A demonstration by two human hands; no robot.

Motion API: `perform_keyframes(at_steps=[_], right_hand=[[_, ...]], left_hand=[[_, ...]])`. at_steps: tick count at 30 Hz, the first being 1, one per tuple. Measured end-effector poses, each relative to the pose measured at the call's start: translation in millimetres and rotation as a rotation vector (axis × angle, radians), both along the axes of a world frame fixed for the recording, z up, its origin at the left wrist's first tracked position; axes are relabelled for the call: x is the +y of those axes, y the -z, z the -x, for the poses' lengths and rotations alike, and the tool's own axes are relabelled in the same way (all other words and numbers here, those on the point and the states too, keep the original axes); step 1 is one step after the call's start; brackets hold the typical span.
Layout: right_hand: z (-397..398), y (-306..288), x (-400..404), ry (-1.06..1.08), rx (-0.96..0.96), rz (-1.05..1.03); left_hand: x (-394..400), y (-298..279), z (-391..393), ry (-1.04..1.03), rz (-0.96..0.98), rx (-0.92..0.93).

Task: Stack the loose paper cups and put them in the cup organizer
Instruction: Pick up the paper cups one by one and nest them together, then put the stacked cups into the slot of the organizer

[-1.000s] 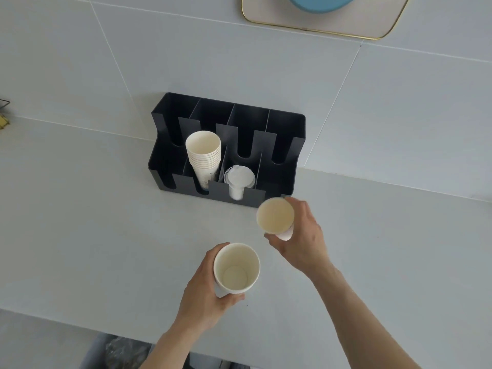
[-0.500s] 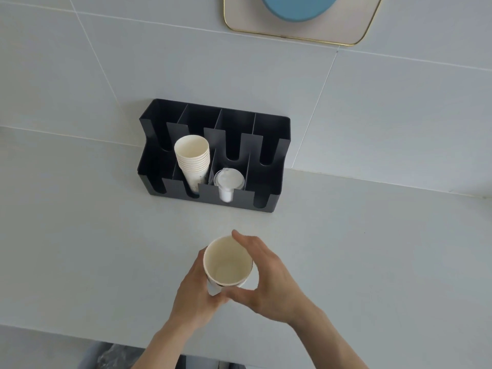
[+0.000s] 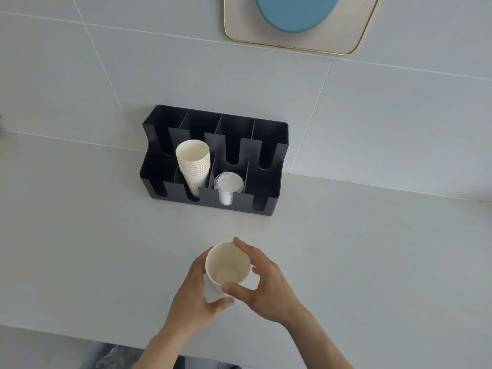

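Two white paper cups [image 3: 226, 267] are nested one inside the other, mouth up, above the counter near its front edge. My left hand [image 3: 194, 296] wraps the side of the outer cup. My right hand [image 3: 263, 283] pinches the rim of the top cup with thumb and fingers. The black cup organizer [image 3: 277, 153] stands against the wall. A stack of several paper cups [image 3: 193, 162] leans in its front second slot from the left. Clear plastic lids [image 3: 228, 183] sit in the slot to the right of that stack.
The grey counter [image 3: 372, 262] runs to a front edge just below my wrists. A gold-rimmed tray [image 3: 343, 35] with a blue round object [image 3: 295, 12] hangs on the tiled wall above. The organizer's other slots hold nothing.
One second ago each hand held a separate cup. My right hand brought its cup down into the one in my left hand, and both hands now hold the nested pair.
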State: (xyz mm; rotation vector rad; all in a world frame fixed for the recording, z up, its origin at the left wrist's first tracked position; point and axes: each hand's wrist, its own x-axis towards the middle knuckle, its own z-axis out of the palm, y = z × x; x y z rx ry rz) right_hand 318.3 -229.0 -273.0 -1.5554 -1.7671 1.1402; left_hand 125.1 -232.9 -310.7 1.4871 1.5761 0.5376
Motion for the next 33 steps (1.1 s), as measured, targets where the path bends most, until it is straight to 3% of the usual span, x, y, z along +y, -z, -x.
perform_keyframes(at_steps=[5,8,12,23,33], right_hand=[[-10.0,-9.8,-4.0,0.289,0.255,0.226],[-19.4,-10.4,-3.1,0.432,0.253,0.426],[-24.5,-10.2,-4.5,0.456,0.194,0.617],[-4.3,-15.7,-11.6,0.287,0.240,0.673],[-21.5,-29.2,-29.5,0.304,0.256,0.624]], left_hand=[[-20.5,5.1,39.5,0.007,0.316,0.012],[-20.3,-5.5,59.1,-0.090,0.486,-0.080],[-6.5,-28.8,58.6,-0.279,0.490,-0.252],[2.3,-58.0,23.1,-0.245,0.559,-0.269],[-4.4,-79.3,9.5,-0.193,0.564,-0.271]])
